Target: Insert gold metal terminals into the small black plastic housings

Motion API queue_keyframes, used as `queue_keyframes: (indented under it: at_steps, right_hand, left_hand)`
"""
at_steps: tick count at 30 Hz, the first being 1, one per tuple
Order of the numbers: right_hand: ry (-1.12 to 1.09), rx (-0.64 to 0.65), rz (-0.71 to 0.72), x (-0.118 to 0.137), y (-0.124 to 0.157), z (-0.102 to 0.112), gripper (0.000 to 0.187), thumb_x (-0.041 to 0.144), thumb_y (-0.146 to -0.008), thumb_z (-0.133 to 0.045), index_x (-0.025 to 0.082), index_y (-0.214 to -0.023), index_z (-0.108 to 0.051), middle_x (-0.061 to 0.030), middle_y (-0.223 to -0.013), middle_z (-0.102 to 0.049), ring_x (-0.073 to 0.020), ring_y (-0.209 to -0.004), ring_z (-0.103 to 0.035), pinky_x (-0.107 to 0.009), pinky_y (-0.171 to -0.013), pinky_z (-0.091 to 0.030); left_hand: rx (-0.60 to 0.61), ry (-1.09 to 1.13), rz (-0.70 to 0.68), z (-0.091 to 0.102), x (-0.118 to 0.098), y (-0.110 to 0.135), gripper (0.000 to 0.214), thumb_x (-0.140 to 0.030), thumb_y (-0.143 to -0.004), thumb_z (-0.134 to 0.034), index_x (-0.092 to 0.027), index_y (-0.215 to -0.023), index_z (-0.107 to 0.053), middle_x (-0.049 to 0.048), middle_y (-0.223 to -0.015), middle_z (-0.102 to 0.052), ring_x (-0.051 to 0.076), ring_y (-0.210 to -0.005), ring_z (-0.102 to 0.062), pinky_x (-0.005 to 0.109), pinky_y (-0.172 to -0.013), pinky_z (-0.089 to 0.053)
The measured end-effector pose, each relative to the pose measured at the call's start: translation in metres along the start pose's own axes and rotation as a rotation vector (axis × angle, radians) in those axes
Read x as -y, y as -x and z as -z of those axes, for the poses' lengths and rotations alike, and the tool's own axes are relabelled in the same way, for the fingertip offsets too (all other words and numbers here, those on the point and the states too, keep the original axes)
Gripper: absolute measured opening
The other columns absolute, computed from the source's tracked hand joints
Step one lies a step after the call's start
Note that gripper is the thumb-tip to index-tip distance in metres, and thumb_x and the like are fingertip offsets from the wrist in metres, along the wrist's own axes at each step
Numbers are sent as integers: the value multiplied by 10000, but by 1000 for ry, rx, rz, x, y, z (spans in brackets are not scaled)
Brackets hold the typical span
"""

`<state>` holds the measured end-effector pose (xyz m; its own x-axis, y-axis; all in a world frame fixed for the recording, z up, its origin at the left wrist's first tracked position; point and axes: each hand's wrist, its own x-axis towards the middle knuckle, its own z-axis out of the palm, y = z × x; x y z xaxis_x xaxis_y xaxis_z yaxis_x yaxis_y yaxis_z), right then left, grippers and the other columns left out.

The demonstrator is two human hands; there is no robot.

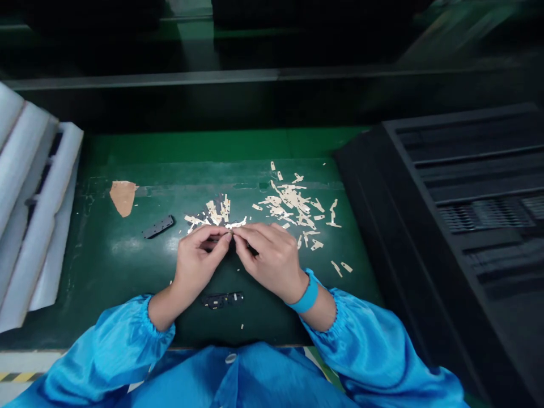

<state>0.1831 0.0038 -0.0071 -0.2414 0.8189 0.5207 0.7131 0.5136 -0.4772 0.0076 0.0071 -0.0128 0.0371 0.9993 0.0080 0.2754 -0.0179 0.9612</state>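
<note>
Green bench (127, 266), centre frame: left hand (199, 258) and right hand (270, 255) were fingertip to fingertip, each pinching the same small part (232, 237) between thumb and forefinger, just above the bench surface. The fingers hid most of the small part, so I couldn't tell its shape or colour. Other fingers were curled in, and the wrists rested low near the bench's front edge. A blue wristband (306, 296) was on the right wrist, with blue smock sleeves (123, 340) along the bottom of the frame. A black strip (222, 300) lay flat between the forearms, lower centre. A second black piece (158, 226) lay left of the hands, well apart. A small heap of beige scraps (215, 212) sat just above the left hand's fingertips, with a bigger scatter of beige offcuts (291, 203) up and right of the right hand and a few strays trailing toward lower right. A brown patch (123, 196) was on the bench, upper left. White foam trays (29, 198) were stacked tilted at the left edge. A black ribbed tray (467, 187) filled the right side.
</note>
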Motion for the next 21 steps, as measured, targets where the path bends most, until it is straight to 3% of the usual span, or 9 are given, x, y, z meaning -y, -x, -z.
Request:
queue_keyframes:
  at_steps: [7, 12, 15, 21]
  right_hand:
    - [-20, -23, 25, -3, 0, -2, 122, 140, -978, -621, 156, -1010, -738, -55, -958, -811, -187, -881, -775, -324, -718, -521]
    - [7, -71, -27, 0, -1, -1, 148, 134, -931, -622, 206, -884, -741, -2, -861, -809, -162, -788, -768, -296, -693, -526]
    - [28, -76, -62, 2, -2, -2, 191, 116, -895, -601, 223, -812, -737, 9, -800, -791, -154, -734, -747, -282, -672, -531]
    - [-15, -11, -175, 2, -2, 0, 216, 138, -889, -570, 227, -760, -718, -3, -744, -740, -143, -669, -682, -275, -632, -499]
  left_hand:
    - [-9, -272, -341, 4, 2, -2, 101, -160, -913, -726, -209, -976, -789, 17, -935, -803, 127, -816, -743, 228, -777, -605]
    - [10, -356, -528, 4, 2, -4, 113, -124, -925, -702, -178, -989, -779, 49, -937, -808, 145, -829, -754, 248, -774, -607]
    - [15, -339, -510, 1, -1, -3, 107, -139, -931, -694, -191, -976, -776, 36, -919, -807, 146, -807, -752, 250, -749, -610]
    - [45, -284, -295, 0, -4, 0, 89, -222, -932, -693, -226, -942, -781, 19, -905, -802, 151, -772, -742, 261, -726, -614]
